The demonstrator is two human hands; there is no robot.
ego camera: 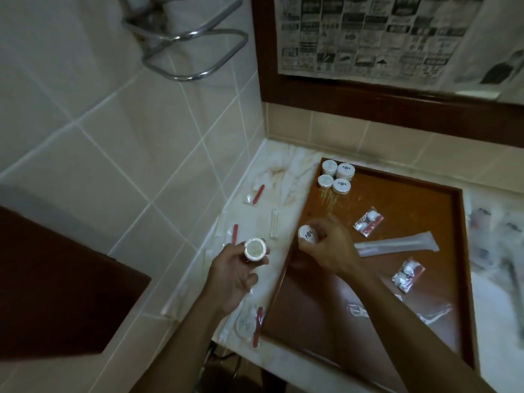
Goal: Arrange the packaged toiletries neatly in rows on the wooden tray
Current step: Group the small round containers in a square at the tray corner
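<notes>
- Both hands are raised, each curled round a small white round jar: my left hand (237, 275) holds one jar (255, 250) over the marble counter (286, 165), palm up.
- Across the wooden tray (397, 302) edge, my right hand (330, 245) grips a second jar (308, 233), forearm reaching in.
- Beyond lie two red-and-white sachets (368, 221) and a long wrapped packet (397, 244).
- Four jars (337, 177) sit clustered in the tray's far corner.

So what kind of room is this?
Most likely a hotel bathroom: tiled walls, a chrome towel rack above, and a marble counter holding a wooden tray of small packaged toiletries.
</notes>
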